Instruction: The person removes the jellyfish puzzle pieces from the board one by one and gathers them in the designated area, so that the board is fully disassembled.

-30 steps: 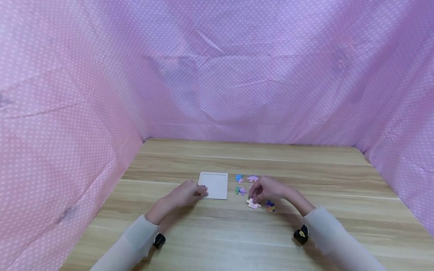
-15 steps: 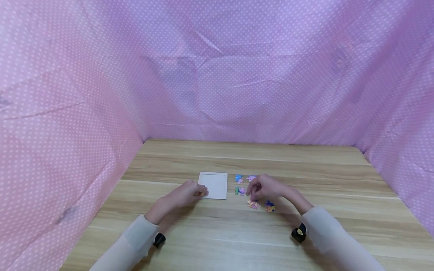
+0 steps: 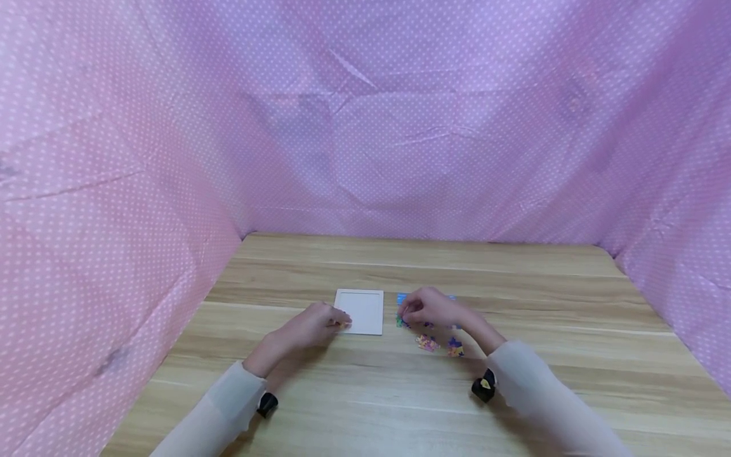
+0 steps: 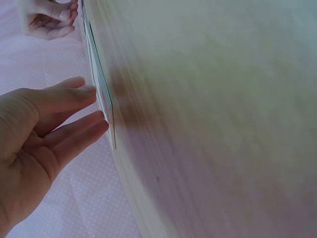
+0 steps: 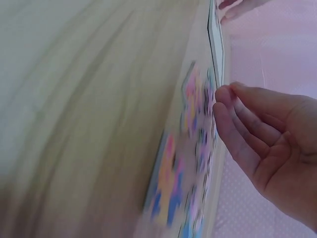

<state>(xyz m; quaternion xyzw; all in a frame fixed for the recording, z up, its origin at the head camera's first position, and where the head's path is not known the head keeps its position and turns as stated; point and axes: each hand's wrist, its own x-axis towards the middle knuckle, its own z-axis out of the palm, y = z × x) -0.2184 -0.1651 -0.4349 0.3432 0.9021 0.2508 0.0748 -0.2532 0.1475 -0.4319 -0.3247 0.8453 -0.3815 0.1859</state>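
Note:
A shallow white square tray lies flat on the table. My left hand rests at its near left corner, the fingertips touching the rim. Beneath those fingertips a small orange-yellow patch shows, too small to identify. My right hand hovers over the jigsaw pieces right of the tray, its fingertips just above a green and purple piece. In the right wrist view thumb and index finger come close together, with nothing visible between them. The hand partly hides several pieces.
Nearer me lie a pink and yellow jigsaw piece and a purple and orange one. Blue edges of further pieces show behind the right hand. Pink dotted cloth hangs around the wooden table.
My right hand has moved left and away from me, off the pink and yellow piece to the green and purple one. The left hand stays at the tray's corner.

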